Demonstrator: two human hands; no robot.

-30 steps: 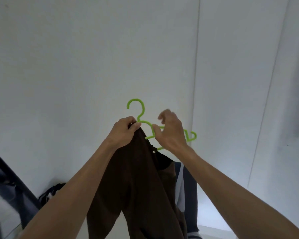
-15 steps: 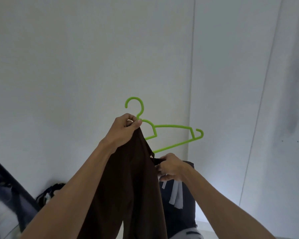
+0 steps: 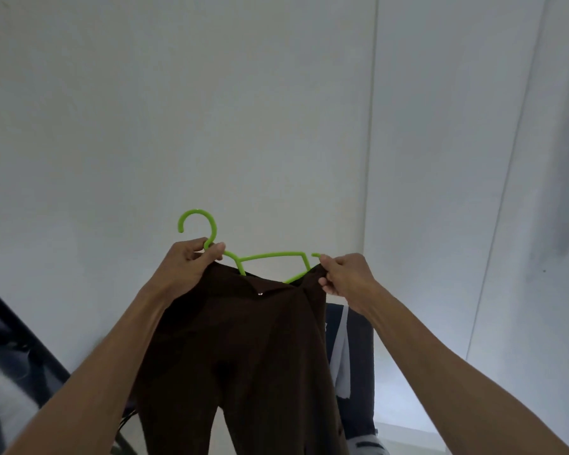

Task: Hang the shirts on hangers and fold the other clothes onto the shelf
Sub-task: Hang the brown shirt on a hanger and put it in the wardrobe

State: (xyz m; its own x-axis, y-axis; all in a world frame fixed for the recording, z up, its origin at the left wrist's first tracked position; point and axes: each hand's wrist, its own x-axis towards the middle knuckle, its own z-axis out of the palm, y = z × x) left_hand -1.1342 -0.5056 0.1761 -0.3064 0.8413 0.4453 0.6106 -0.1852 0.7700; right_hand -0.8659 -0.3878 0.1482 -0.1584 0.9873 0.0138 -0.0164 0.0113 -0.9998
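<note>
Brown shirt [image 3: 240,349]: soft, limp cloth, light. It hangs in long folds and will slide off any edge it is not draped squarely over. Best taken at collar and shoulder seams, where the fabric is doubled and gives something to pinch.

Green hanger [image 3: 266,257]: thin stiff plastic, light, probably smooth enough for cloth to slip along. Best held at the neck, just under the hook.

Left hand [image 3: 191,264]: fingers curled round the hanger's neck below the hook, and seemingly pinching the shirt's near shoulder too. The hook stands just above the knuckles; the shirt drops away directly beneath the hand.

Right hand [image 3: 342,274]: fingers and thumb pinch the shirt's other shoulder, drawn up against the hanger's far tip, which pokes out just above the thumb. Between the hands the hanger's top bar is bare and the collar sags under it.

Judgement: far shoulder not yet seated over the arm.

Dark garment with a pale stripe [image 3: 349,349] hangs below the right wrist, behind the shirt.
</note>
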